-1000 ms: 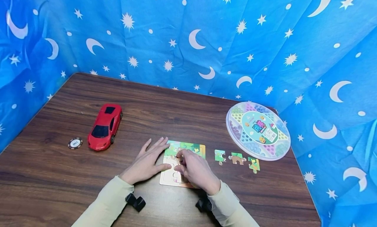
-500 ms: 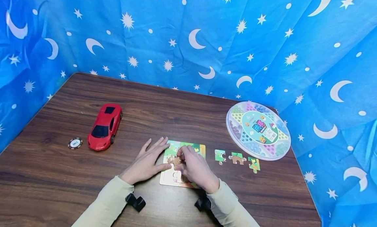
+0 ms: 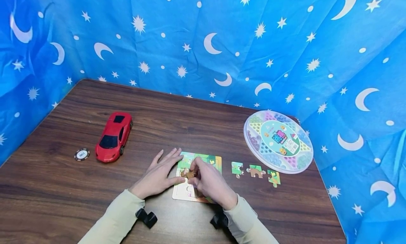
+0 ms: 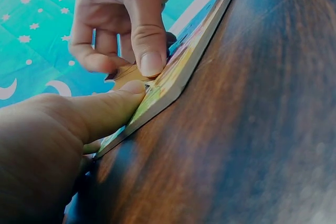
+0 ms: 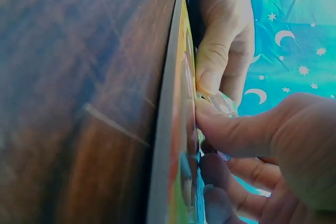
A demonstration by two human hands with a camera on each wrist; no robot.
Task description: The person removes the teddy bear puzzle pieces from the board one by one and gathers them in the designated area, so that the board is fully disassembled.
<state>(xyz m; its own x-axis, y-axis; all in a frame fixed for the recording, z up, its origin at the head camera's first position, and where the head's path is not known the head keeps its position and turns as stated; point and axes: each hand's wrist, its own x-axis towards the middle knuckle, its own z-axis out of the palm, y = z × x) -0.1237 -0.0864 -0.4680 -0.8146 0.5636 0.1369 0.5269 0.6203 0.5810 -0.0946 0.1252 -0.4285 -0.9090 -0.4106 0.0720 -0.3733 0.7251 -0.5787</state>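
A square jigsaw puzzle board (image 3: 180, 193) lies on the table, its lower part washed out by glare. My left hand (image 3: 157, 177) rests along its left edge, fingers spread and fairly straight, thumb reaching onto the board. Over the middle, my right hand (image 3: 210, 182) pinches a brown puzzle piece (image 3: 188, 174) between thumb and fingers. In the left wrist view that brown piece (image 4: 127, 74) stands tilted up from the board, with my left thumb right beside it. My right hand covers much of the board's right half.
Three loose puzzle pieces (image 3: 256, 170) lie in a row to the right of the board. Behind them is a round Chinese checkers set (image 3: 253, 145). On the left sit a red toy car (image 3: 112, 138) and a poker chip (image 3: 82, 154). A blue curtain (image 3: 190, 61) hangs behind the table.
The brown piece, barely visible one second ago, now shows tilted up at my right fingertips. My left hand has stayed in place, and the right has shifted only slightly.
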